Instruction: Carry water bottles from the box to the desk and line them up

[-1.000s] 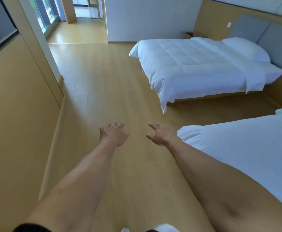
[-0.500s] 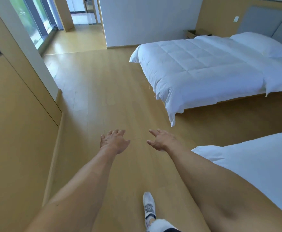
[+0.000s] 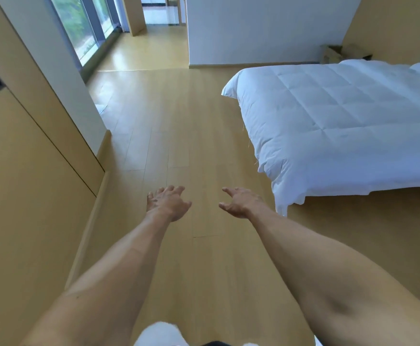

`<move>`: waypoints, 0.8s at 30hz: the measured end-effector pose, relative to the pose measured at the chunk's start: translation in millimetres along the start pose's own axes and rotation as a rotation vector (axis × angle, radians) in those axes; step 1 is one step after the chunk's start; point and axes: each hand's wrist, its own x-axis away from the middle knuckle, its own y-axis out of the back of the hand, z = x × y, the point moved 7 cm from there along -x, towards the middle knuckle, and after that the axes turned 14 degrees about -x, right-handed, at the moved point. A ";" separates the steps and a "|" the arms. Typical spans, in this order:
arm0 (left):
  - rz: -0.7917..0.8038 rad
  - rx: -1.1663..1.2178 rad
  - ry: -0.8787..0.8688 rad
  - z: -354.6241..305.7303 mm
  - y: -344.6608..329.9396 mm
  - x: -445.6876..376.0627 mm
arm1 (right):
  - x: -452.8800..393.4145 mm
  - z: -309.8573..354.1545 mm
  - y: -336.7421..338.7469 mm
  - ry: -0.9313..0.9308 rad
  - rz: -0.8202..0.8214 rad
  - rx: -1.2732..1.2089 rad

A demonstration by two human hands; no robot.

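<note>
Both hands reach forward over the floor, the left hand (image 3: 167,204) and right hand (image 3: 239,202) each with fingers loosely spread and holding nothing. Below them runs a smooth, pale wooden plank floor (image 3: 179,136) with a faint sheen. At right stands a bed (image 3: 341,126) under a soft white quilted duvet. Flat tan panels (image 3: 27,186) line the left wall. Neither bottles nor box are in view.
</note>
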 end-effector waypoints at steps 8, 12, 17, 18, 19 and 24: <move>0.004 0.033 -0.011 8.6 35.5 -141.3 | -130.9 19.6 56.4 0.002 -0.005 0.007; -0.001 0.058 -0.039 15.5 58.6 -229.6 | -205.6 30.1 92.0 -0.034 -0.022 0.021; 0.019 0.057 -0.080 30.7 102.3 -344.2 | -298.7 56.3 149.5 -0.099 -0.029 0.009; 0.016 0.051 -0.085 33.8 113.7 -364.7 | -316.3 63.2 161.8 -0.097 -0.038 0.006; 0.015 0.057 -0.088 36.9 124.1 -384.9 | -333.4 69.3 173.4 -0.093 -0.046 0.000; -0.015 0.051 -0.130 41.3 163.4 -465.2 | -407.0 88.5 215.8 -0.095 -0.067 -0.014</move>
